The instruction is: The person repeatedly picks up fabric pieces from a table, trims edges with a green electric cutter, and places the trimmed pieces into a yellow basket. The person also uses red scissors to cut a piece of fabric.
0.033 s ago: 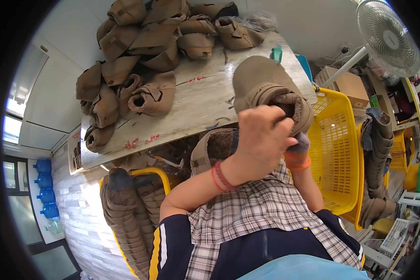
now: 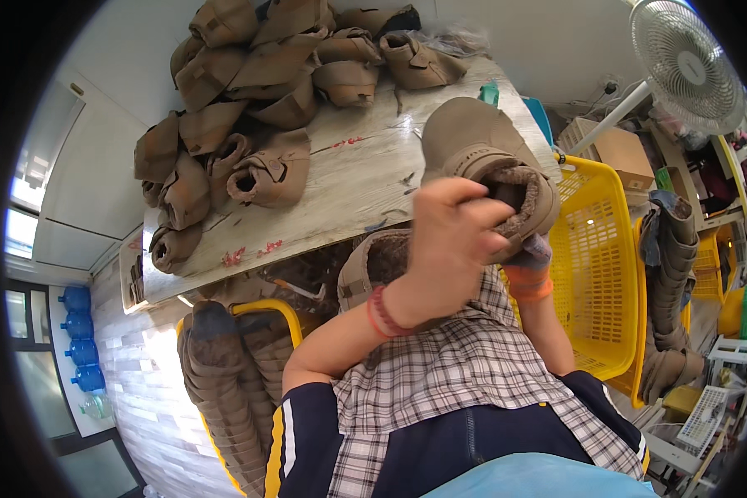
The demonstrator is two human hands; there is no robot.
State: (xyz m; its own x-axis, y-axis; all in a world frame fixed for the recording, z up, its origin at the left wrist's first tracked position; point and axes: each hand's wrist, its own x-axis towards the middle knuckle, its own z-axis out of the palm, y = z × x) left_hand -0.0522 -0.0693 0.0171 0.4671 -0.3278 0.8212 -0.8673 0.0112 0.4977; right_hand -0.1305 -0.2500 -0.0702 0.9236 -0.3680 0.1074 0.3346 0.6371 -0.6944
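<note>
A brown fleece-lined shoe [image 2: 473,137] is held up over the table's near right corner, toe pointing away and opening facing me. My right hand [image 2: 529,264], in a grey glove with an orange cuff, supports it from below at the heel; its fingers are mostly hidden. My left hand [image 2: 452,241], bare with a red bracelet [image 2: 382,311], is beside the shoe's opening, slightly blurred, fingers bent and apart with nothing seen between them. Against the table's front edge, left of my left hand, is another fleece-lined brown piece [image 2: 382,261].
Brown shoe uppers [image 2: 266,75] are piled on the table [image 2: 340,178]. Stacked brown shoe pieces [image 2: 224,390] stand in a yellow-framed holder at lower left. A yellow basket [image 2: 593,274] is at my right, with a white fan [image 2: 685,66] beyond it.
My left hand has drawn a little left, away from the shoe's opening, uncovering more of its fleece rim. The shoe has shifted slightly right.
</note>
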